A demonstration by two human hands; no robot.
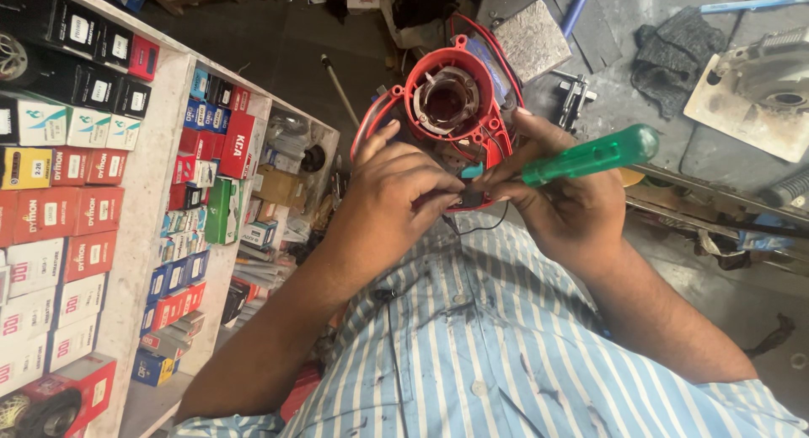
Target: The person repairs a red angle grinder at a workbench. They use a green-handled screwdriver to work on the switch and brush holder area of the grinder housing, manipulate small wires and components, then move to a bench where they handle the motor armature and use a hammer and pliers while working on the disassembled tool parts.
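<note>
Red plastic motor housing [451, 92], round, with a metal-ringed opening showing a dark hollow inside, is held up in front of the person's chest, above the blue-and-white striped shirt [472, 345]. It rests on no surface; both hands carry it. The left hand [383, 198] grips its lower left side, fingers curled together against the red rim, thumb raised beside it. The right hand [556, 193] closes around a screwdriver with a translucent green handle [590, 155], fingers clamped on the handle near its front end; the handle's butt points away to the right, and the tip is hidden among the fingers at the housing's lower edge. A thin black wire [472, 229] hangs from under the housing, just touching the shirt. To the left stands a white shelf unit [147, 193] packed with small red, blue, green and white cardboard boxes. Beyond the hands, on the grey floor, lie a dark grey rag [674, 50] and a pale metal casting [763, 80].
</note>
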